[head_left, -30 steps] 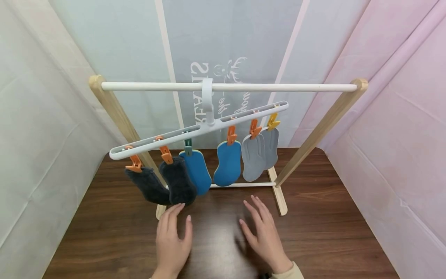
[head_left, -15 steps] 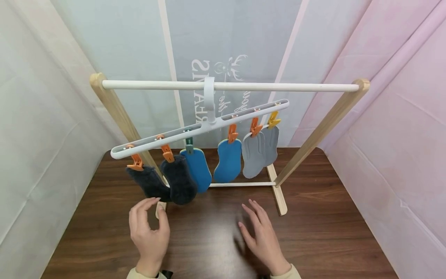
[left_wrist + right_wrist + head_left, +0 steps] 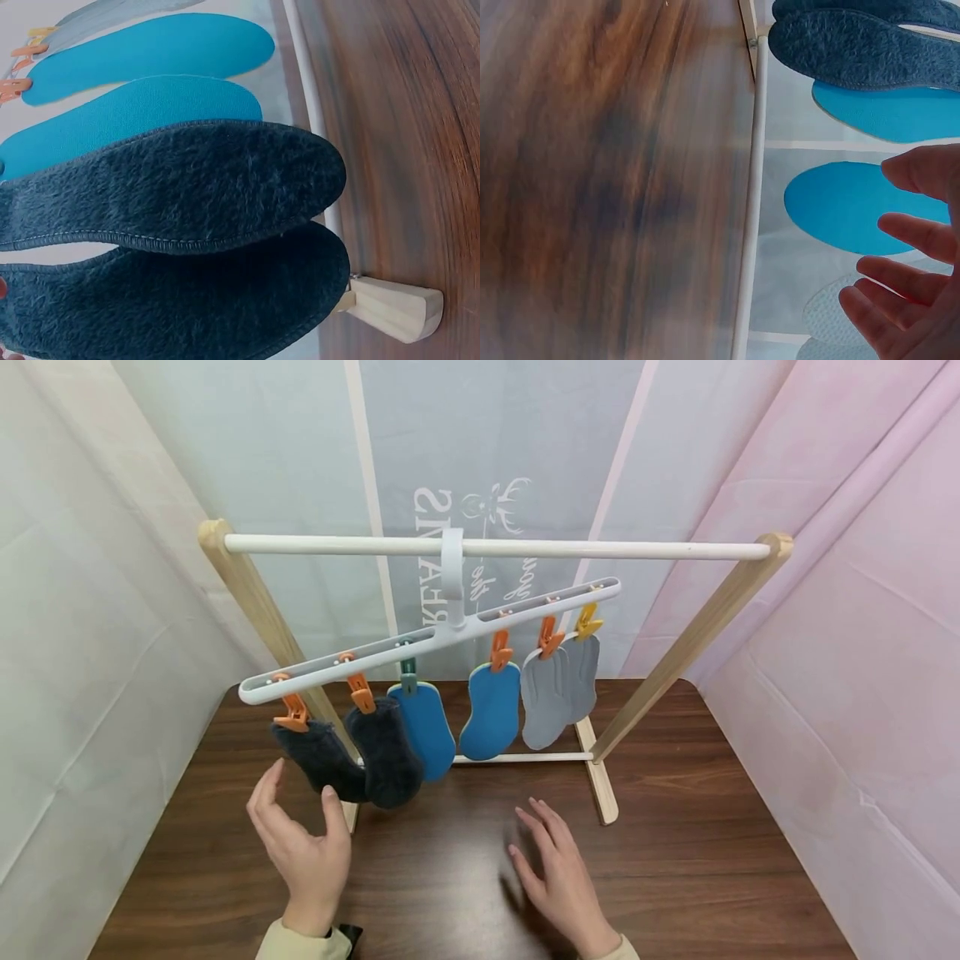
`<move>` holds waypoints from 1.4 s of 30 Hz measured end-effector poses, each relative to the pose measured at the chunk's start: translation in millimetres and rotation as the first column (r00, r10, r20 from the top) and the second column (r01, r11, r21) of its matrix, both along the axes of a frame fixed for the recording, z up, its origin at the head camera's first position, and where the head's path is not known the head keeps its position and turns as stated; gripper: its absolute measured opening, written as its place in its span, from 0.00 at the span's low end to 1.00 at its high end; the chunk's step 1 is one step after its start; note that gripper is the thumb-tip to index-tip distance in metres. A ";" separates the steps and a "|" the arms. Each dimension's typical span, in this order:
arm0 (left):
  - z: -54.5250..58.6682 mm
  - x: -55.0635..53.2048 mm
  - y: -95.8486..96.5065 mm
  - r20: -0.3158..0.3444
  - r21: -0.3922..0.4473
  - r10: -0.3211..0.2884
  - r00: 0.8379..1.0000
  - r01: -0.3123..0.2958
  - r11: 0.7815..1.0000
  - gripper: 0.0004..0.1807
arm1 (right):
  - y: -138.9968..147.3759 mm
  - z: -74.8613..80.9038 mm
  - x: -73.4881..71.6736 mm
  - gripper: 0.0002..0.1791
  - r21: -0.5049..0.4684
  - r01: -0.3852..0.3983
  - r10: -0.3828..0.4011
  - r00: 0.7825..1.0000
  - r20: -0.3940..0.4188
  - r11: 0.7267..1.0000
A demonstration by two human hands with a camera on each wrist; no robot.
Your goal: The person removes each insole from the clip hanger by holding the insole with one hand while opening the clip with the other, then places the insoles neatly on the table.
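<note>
A white clip hanger [image 3: 456,631] hangs slanted, its left end nearer me. From it hang pairs of insoles: a near dark fuzzy insole [image 3: 318,760], a second dark insole [image 3: 384,756], two blue insoles [image 3: 491,712] and two grey insoles [image 3: 543,703]. My left hand [image 3: 309,860] is at the lower part of the leftmost dark insole, thumb and fingers spread apart around it. In the left wrist view, a fingertip [image 3: 2,288] shows at the left edge beside that insole. My right hand [image 3: 561,885] hovers over the table with relaxed fingers, holding nothing, below the blue and grey insoles.
Orange clips [image 3: 360,692], a green clip [image 3: 407,678] and a yellow clip [image 3: 588,622] grip the insoles' tops. A wooden stand [image 3: 697,635] carries the hanger on its white top rod [image 3: 600,550]. Pale curtains [image 3: 862,610] enclose the brown wooden table [image 3: 705,860].
My left hand has moved left from below the second dark insole to the leftmost one, its thumb and fingers spreading wider. My right hand has barely shifted. The insoles still hang.
</note>
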State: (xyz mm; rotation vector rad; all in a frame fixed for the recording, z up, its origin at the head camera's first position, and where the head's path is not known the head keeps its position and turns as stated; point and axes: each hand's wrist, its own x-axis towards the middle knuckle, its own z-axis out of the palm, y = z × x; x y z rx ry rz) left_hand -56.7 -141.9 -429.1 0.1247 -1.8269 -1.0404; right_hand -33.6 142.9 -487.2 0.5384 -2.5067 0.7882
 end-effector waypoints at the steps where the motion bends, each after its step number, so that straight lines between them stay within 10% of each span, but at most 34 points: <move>1: -0.8 -1.5 0.0 0.008 0.004 -0.005 1.000 0.005 1.000 0.33 | -0.5 -0.5 0.4 0.28 0.000 0.000 0.000 1.000 0.007 1.000; 15: -14.7 -10.7 -2.0 0.181 0.086 -0.152 0.972 0.138 0.987 0.31 | -3.2 -5.1 2.2 0.30 0.024 -0.012 0.013 1.000 -0.022 1.000; 32: -39.9 -13.8 -4.3 0.205 0.061 -0.094 0.974 0.083 0.995 0.19 | -11.7 0.7 1.8 0.30 0.015 -0.051 0.051 0.999 0.020 0.999; 42: -42.9 -15.1 -3.2 0.195 0.022 -0.027 0.981 0.023 0.999 0.12 | -42.8 42.2 -18.5 0.25 -0.159 -0.257 0.267 0.963 0.045 0.953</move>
